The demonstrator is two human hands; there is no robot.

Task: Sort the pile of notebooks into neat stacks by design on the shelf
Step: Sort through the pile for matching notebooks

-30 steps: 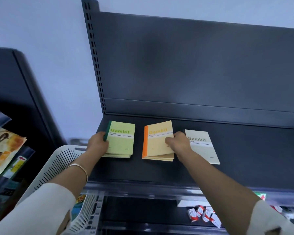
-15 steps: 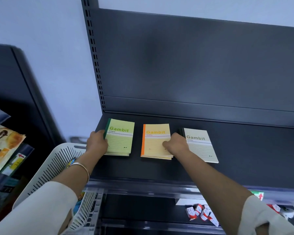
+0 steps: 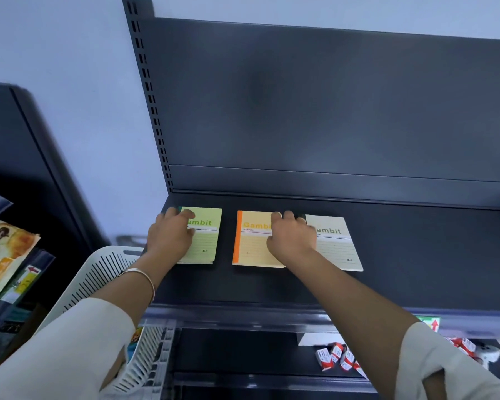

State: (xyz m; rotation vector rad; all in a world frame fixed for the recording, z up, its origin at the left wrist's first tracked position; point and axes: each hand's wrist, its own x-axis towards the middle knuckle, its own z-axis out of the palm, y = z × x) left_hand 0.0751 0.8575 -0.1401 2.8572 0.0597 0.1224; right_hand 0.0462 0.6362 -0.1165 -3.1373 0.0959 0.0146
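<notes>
Bare shelf [image 3: 416,255] right of cream notebook [image 3: 337,249] and along front; blocked behind by back panel [image 3: 329,111], lower left by white basket [image 3: 98,272].

Pale bluish wall [image 3: 70,53] (evenly lit) behind a dark back panel [image 3: 329,111]; another dark unit [image 3: 26,140] left.
</notes>
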